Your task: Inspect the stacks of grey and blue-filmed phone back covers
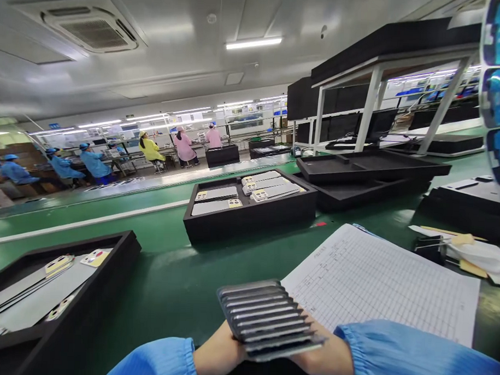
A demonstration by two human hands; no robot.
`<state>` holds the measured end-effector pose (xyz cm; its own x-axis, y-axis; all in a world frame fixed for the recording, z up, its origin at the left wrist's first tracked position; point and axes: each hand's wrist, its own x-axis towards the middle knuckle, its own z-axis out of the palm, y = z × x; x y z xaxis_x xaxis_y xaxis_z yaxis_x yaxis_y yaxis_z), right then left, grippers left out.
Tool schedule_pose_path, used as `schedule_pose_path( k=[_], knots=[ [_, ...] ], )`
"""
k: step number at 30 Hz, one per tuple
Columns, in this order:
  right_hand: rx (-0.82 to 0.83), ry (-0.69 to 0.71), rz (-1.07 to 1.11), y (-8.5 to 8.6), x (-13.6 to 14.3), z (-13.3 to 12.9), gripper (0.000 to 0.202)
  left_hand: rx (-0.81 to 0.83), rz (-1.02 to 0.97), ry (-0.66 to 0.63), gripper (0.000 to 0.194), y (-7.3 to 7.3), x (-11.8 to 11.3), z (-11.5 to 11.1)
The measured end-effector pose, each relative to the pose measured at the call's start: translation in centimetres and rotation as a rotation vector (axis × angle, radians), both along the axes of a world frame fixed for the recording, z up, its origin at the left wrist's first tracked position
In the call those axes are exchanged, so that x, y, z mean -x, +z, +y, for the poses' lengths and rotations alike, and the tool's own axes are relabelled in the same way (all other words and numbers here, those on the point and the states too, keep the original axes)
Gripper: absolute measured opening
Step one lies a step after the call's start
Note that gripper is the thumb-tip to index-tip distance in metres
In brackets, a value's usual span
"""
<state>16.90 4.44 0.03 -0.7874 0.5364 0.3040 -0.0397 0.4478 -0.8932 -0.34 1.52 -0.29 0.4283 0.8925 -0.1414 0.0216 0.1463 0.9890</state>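
A stack of thin flat panels (265, 319), dark with silvery edges and fanned in layers, is held low in front of me. My left hand (219, 351) grips its left side, and my right hand (329, 350) closes around its right side. Most of the fingers are hidden behind the panels. Under and beyond my right wrist lies a printed grid sheet (378, 274). Phone back covers (270, 184) with yellow camera areas lie in a black tray (249, 223) farther ahead. More phone back covers (49, 290) fill a black tray (107, 275) at the left.
The green bench (168, 283) runs across the view. Stacked black trays (369, 170) stand at the back right, under a white-legged shelf (370, 107). A black clip (430, 246) and paper scraps lie at right. Several seated co-workers (184, 147) are in the background.
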Motion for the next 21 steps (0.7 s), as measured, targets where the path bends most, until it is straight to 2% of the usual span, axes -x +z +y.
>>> schedule_pose_path(
  k=[3,7,13,21],
  knots=[
    [0.046,-0.018,0.014,-0.29,0.26,0.23,0.036,0.130,0.010,0.041,0.016,-0.14,-0.21,0.04],
    [0.116,-0.022,0.034,-0.08,0.38,0.34,0.030,0.215,-0.004,0.069,0.012,-0.18,-0.28,0.06],
    [0.166,-0.040,0.077,0.61,0.32,0.23,0.022,0.257,-0.031,0.083,0.019,-0.43,-0.25,0.08],
    [0.210,-0.063,0.075,0.18,0.26,0.34,0.020,0.243,-0.067,0.077,0.022,-0.68,-0.21,0.17]
  ],
)
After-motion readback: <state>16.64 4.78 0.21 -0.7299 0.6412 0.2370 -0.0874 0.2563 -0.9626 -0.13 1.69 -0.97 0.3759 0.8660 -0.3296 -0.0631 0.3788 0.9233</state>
